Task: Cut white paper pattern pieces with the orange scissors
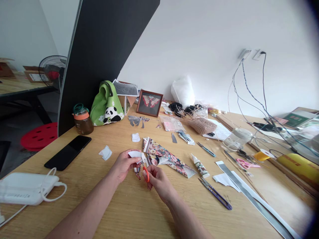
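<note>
My left hand [125, 165] pinches a small white paper piece [135, 154] above the table. In my right hand [156, 179] is a pair of scissors with orange handles [146, 174], its blades at the paper's right edge. Floral patterned fabric [166, 154] lies folded just beyond both hands, its strip reaching to the right. A small bit of the same fabric [137, 173] shows below the paper, between the hands. Two white paper pieces, one nearer the left [105, 152] and one farther back [136, 137], rest on the wood.
Right of the fabric are a glue bottle [200, 166], purple thread snips [216, 194], a blue cutter [206, 149] and grey strips [245, 191]. A phone [68, 152], a white power bank [28, 188] and a drink jar [83, 121] stand left. Behind are a panda bag [106, 106] and a framed piece [149, 103].
</note>
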A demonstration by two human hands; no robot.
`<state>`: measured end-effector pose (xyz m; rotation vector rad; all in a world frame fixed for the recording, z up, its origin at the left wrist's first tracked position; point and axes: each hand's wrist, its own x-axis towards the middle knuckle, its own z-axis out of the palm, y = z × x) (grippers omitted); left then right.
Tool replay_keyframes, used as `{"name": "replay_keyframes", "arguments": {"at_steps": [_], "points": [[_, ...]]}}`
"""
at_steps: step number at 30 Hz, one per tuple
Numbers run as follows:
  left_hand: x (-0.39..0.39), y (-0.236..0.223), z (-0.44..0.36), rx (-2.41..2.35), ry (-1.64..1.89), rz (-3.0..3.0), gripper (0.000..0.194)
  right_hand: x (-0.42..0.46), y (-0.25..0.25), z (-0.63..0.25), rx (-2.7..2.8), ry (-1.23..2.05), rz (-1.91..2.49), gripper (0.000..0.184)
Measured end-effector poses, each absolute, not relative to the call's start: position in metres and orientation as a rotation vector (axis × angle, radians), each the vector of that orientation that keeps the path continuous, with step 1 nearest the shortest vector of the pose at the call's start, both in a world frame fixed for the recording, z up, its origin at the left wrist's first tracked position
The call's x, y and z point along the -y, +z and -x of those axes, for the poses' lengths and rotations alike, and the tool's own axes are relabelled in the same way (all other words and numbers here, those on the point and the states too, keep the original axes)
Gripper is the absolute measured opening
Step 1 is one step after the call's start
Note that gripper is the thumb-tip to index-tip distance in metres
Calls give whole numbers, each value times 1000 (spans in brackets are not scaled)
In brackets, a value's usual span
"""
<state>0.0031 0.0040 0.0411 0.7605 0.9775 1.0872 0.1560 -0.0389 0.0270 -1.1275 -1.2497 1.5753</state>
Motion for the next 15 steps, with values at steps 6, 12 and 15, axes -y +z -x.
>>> {"name": "replay_keyframes", "arguments": {"at_steps": [6,12,15], "points": [[-4,42,-3,-975,1080,-760,38,39,26,-156,1244,1579,1127,48],[-4,43,-2,-995,1101,-743,37,39,27,-156,1253,1579,1130,49],[-5,42,-2,-991,1108,-734,38,39,27,-156,1253,1588,1138,49]]}}
